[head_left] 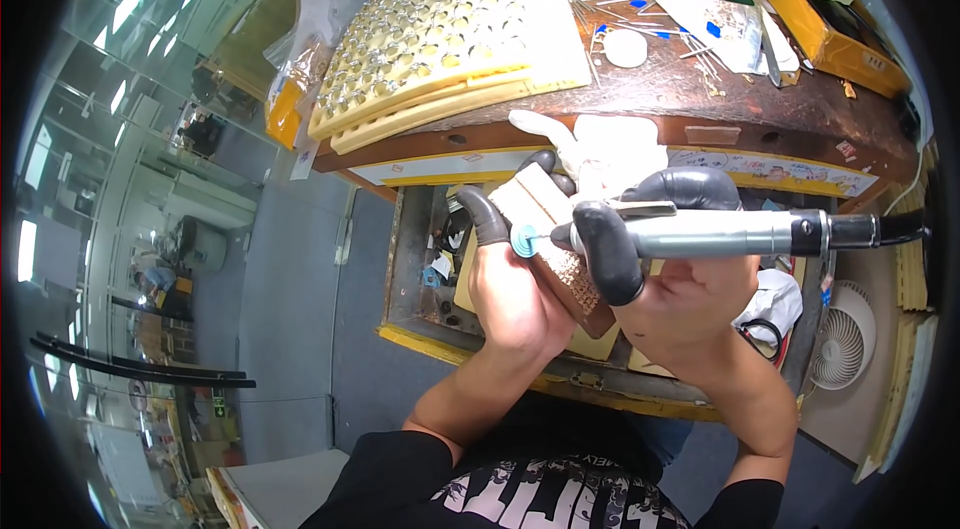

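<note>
My right hand point(685, 304) is closed around a silver rotary handpiece point(715, 233) lying nearly level, its black cable leaving to the right. At its tip, a small light-blue disc point(524, 240) sits against or just beside a wooden block point(570, 264); whether they touch I cannot tell. My left hand point(515, 299) grips this block, which has a pale upper end and a rough, speckled face lower down. Black covers sheathe the thumb and some fingers of both hands. Any small piece held at the disc is hidden. Just beyond the hands is a white wrapped-looking form point(620, 154).
Cream trays point(430, 39) with rows of shiny round pieces stand on the dark wooden bench point(480, 121). Thin tool bits point(700, 54), a white round piece point(626, 49) and an orange box point(840, 44) lie farther right. Below is an open drawer point(400, 269); a white fan point(843, 337) stands right.
</note>
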`<state>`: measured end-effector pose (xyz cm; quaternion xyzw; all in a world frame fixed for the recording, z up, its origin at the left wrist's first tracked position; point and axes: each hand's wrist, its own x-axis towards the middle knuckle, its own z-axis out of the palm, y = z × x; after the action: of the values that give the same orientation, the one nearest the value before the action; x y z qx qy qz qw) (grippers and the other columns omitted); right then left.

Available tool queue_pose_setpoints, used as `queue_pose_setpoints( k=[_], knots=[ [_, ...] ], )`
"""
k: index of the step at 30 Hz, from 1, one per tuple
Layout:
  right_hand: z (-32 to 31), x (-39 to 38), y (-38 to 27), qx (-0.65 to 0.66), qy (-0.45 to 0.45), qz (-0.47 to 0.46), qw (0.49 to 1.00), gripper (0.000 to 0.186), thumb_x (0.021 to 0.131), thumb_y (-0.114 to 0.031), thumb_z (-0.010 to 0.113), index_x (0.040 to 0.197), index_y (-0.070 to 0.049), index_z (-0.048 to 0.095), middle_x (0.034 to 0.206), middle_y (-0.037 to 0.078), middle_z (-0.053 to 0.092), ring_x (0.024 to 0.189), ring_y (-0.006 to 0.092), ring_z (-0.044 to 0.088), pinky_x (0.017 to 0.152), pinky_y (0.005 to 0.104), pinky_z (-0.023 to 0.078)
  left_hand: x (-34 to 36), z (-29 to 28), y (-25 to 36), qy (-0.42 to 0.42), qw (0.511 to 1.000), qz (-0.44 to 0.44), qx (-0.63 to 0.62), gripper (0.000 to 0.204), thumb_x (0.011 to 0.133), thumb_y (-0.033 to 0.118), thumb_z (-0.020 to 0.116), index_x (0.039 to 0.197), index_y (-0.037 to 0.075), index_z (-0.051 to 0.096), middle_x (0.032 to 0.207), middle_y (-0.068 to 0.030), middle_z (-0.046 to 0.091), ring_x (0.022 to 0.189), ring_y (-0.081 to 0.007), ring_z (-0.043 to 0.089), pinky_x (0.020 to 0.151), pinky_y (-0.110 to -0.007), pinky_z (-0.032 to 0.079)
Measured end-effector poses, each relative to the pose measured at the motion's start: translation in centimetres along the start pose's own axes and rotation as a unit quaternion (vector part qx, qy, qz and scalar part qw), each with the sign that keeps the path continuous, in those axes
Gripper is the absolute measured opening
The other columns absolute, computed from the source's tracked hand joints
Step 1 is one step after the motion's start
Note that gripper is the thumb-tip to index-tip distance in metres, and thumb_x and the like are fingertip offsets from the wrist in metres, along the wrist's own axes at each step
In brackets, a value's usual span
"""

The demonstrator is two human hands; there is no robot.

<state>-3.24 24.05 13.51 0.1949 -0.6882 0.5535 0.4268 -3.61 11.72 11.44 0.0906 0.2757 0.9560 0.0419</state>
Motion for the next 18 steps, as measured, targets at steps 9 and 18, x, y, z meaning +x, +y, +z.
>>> queue_pose_setpoints(
  k=[9,18],
  knots=[
    [-0.1,0.4,0.0,-0.105,-0.009,-0.030,0.994,0.016,0.073,-0.019,0.087,0.076,-0.010,0.074,0.080,0.003,0.067,0.074,0.0179,0.065,0.061,0.0296,0.049,0.0,0.2,0.0,-0.051,0.999,0.005,-0.012,0.041,0.105,0.026,0.034,0.130,-0.002,0.051,0.126,-0.0140,0.059,0.115,-0.0238,0.058,0.101,-0.038,0.046],
    [-0.2,-0.2,0.0,-0.042,-0.030,0.029,0.998,0.014,0.073,-0.002,0.084,0.080,-0.002,0.073,0.086,0.008,0.067,0.082,0.0186,0.061,0.073,0.0317,0.048,0.0,-0.4,0.2,0.017,1.000,-0.019,0.007,0.059,0.103,0.043,0.028,0.138,-0.002,0.043,0.130,-0.0147,0.056,0.118,-0.0268,0.057,0.103,-0.041,0.047]
  ],
)
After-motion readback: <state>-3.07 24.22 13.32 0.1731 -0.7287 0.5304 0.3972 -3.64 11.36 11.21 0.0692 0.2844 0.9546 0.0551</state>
